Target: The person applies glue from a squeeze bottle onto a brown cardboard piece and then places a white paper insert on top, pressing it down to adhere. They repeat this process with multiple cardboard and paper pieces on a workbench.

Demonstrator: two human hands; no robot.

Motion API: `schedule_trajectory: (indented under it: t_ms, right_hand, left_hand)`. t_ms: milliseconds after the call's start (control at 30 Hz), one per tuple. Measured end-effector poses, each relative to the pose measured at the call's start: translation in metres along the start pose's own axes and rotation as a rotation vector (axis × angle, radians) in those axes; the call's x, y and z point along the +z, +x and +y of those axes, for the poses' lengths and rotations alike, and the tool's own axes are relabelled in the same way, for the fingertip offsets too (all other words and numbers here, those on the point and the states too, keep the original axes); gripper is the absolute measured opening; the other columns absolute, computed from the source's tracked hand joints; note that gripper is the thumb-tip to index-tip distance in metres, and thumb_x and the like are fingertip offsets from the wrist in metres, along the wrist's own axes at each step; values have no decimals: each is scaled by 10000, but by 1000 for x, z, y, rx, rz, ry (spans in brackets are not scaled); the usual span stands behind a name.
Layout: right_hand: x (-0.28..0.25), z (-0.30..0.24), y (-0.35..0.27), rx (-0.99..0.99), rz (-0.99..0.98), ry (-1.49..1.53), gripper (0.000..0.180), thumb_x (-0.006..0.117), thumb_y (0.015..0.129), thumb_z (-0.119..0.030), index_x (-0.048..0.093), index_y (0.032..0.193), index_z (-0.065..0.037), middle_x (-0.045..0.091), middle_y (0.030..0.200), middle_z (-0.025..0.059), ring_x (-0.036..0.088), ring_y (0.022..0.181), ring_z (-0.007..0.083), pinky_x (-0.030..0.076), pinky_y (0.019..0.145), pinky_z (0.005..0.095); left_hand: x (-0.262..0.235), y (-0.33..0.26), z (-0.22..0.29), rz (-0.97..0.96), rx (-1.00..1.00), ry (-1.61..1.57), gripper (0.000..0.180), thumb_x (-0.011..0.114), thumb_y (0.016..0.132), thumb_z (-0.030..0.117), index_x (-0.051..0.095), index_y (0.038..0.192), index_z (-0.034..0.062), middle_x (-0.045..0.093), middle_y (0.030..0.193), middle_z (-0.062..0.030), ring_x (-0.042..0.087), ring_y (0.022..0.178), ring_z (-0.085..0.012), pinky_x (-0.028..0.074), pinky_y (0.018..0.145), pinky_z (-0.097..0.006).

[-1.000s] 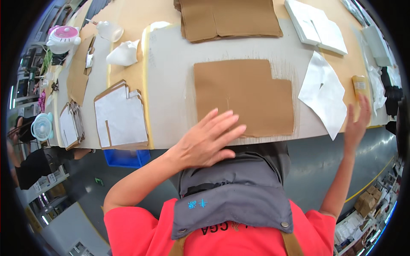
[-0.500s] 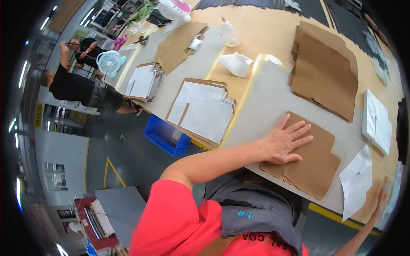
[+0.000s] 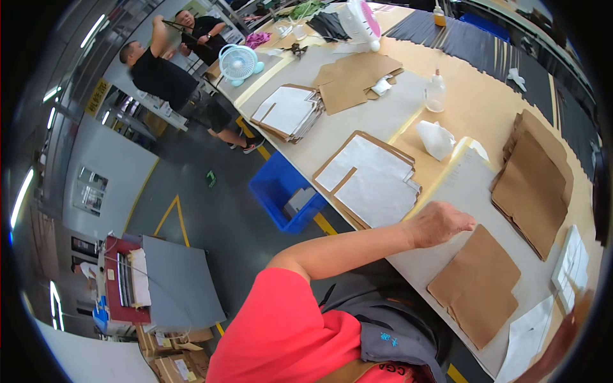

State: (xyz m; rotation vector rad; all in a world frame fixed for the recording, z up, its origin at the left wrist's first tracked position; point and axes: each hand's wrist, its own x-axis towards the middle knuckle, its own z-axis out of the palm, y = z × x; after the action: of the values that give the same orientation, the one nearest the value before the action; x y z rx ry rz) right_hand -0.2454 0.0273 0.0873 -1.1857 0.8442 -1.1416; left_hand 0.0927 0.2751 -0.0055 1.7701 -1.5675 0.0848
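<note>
My left hand [image 3: 442, 225] is closed, knuckles up, above the grey table top [image 3: 461, 190]; its curled fingers hide whether anything is in them. Just beyond its fingertips begins the top corner of a flat brown paper-like piece [image 3: 479, 287], notched on its right side. Far to the right, my right hand [image 3: 580, 309] is smeared by motion near a stack of white pieces [image 3: 570, 258], its fingers unclear. A loose white sheet [image 3: 529, 338] lies between the brown piece and my right forearm.
A brown stack [image 3: 533, 191] lies beyond. Leftward are a white-topped stack [image 3: 370, 179], a smaller stack [image 3: 287, 110], crumpled white paper [image 3: 437, 139] and a clear bottle [image 3: 435, 96]. A blue bin [image 3: 262, 188] stands below the table edge; two people [image 3: 163, 80] are beyond.
My left hand has lifted off the brown piece, moved toward its top corner and closed from spread fingers. My right hand has shifted and blurred. The whole view has swung leftward.
</note>
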Motion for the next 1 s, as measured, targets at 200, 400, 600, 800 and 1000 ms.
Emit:
schedule_trajectory:
  t_ms: [200,400,600,800,1000]
  right_hand:
    - [14,65,55,100,-352,81,418,427,1074,-172,418,1459,-8,469,1458,103,457,1314,195,366,1085,348]
    - [195,82,7,106,-488,157,385,653,979,-224,567,1279,1,644,1185,85,652,1081,176,598,843,345]
    - [267,116,10,77,-406,110,703,778,885,-282,359,1379,-9,546,1264,111,610,1133,211,598,859,344]
    - [308,153,13,92,-387,141,766,835,830,-343,361,1338,-20,535,1247,107,590,1144,204,593,869,343]
    - [322,167,7,232,-375,245,585,807,849,-396,510,1242,-79,587,1186,55,604,1117,176,598,861,338]
  left_hand:
    - [-65,3,-25,-191,-162,215,260,766,853,336,712,853,81,696,766,-71,663,672,-274,534,619,-369]
    - [-82,10,-77,99,-153,189,224,743,867,195,727,1059,81,702,1066,-103,655,1028,-292,542,864,-389]
    - [-85,56,-123,27,-78,279,275,718,875,120,704,1149,98,681,1146,-71,606,1129,-274,522,913,-388]
    - [-62,63,-154,-78,-73,296,306,722,868,114,700,1173,88,685,1066,-59,612,1024,-261,525,859,-387]
    - [-39,59,-169,-58,-92,243,314,746,854,150,717,1160,86,691,966,-67,632,956,-250,524,822,-368]
